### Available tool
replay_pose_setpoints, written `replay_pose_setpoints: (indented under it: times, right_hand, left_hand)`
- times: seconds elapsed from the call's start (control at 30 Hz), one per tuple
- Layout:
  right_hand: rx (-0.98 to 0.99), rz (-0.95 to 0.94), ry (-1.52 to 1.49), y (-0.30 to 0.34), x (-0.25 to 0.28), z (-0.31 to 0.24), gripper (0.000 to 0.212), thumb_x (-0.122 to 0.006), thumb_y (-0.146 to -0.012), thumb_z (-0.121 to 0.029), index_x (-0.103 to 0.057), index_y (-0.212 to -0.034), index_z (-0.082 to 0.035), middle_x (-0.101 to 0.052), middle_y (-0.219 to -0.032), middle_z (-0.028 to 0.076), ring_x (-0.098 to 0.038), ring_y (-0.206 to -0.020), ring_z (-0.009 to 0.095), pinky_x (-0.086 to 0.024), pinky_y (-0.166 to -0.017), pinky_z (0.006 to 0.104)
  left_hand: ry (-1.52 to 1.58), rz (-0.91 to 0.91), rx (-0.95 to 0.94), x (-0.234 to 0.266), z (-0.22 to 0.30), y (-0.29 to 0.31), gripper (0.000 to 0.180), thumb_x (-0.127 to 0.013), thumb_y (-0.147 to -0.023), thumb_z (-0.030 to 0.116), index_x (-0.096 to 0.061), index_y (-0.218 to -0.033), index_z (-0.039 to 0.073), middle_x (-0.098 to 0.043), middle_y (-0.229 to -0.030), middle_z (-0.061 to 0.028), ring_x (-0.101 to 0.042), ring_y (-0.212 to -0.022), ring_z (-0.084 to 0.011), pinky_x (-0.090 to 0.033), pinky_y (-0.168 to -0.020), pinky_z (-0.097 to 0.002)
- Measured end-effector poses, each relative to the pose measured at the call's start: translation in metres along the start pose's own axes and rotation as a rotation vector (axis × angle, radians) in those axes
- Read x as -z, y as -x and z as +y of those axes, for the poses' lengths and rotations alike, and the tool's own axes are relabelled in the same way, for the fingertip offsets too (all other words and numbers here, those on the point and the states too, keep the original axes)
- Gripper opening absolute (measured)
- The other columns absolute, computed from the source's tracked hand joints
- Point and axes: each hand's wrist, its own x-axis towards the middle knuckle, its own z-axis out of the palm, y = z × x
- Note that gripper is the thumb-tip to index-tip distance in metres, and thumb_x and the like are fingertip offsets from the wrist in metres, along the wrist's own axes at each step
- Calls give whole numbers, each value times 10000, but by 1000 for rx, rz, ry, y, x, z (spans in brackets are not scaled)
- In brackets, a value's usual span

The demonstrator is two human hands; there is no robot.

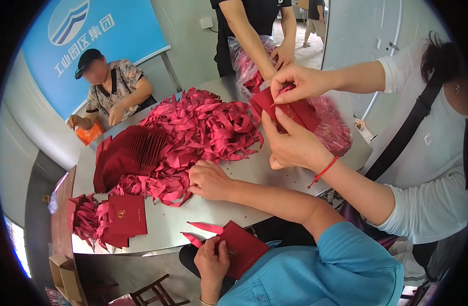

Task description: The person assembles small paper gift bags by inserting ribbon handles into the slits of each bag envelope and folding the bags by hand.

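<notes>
My left hand [212, 260] is closed on the side of a flat dark red paper bag [244, 250] over my lap. The bag carries a small gold emblem, and its pink-red ribbon handles [206, 227] stick out past the hand. Across the metal table my right hand [211, 181] reaches to the near edge of a large heap of pink-red ribbons [208, 122]. Its fingers are curled, with the tips at a loose ribbon [179, 198]; how firmly they hold it is partly hidden. Beside the heap stands a tight row of dark red bags [127, 158].
Several finished-looking red bags [127, 214] lie at the table's left end. On the right, another person's hands [295, 122] work a ribbon on a red bag. Someone behind handles a plastic sack [249, 66]. A seated person [114, 84] holds something orange. A stool [157, 293] stands below.
</notes>
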Motion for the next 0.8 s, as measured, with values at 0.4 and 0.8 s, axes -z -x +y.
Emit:
replay_pose_setpoints:
  times: [0.4,0.8]
  right_hand:
    - [-111,13,-62,52,15,8,129,-655,-827,-192,-624,-806,-68,-629,-792,87,-609,-822,287,-478,-755,435]
    - [-171,-108,-168,51,16,10,119,-664,-836,-185,-649,-894,-82,-653,-834,88,-631,-840,288,-501,-745,411]
  left_hand:
    - [-33,-15,-26,-7,8,-7,155,-692,-824,149,-665,-900,16,-667,-770,-175,-653,-716,-354,-513,-646,-415]
    - [-82,-14,-16,-10,1,-7,159,-683,-832,150,-652,-914,17,-685,-799,-166,-669,-726,-351,-513,-647,-411]
